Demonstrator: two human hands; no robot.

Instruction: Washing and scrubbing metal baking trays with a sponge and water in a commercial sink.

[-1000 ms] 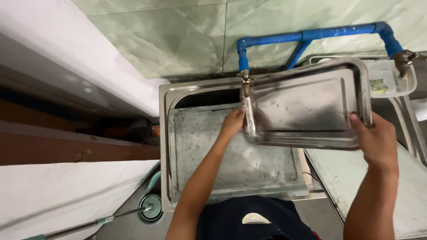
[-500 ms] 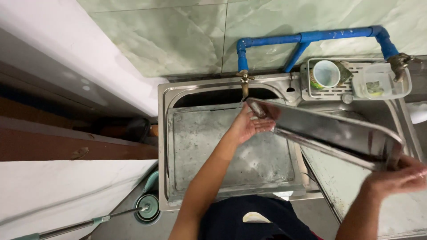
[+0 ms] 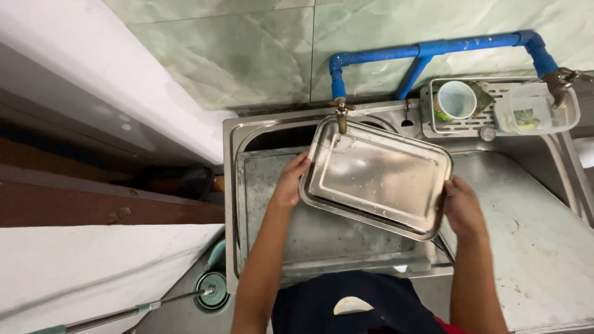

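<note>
A rectangular steel tray is held flat over the steel sink, its inside facing up and wet. My left hand grips the tray's left edge. My right hand grips its right edge. The tray's far left corner lies under the brass tap, which hangs from a blue pipe. A second tray lies in the sink basin below.
A steel drainboard lies to the right of the sink. A rack at the back right holds a green cup and a clear plastic container. A mop handle and round mop base sit on the floor at lower left.
The tray has turned from standing upright, through a steep tilt to the right, to lying flat under the tap. My right hand moved left and up with it.
</note>
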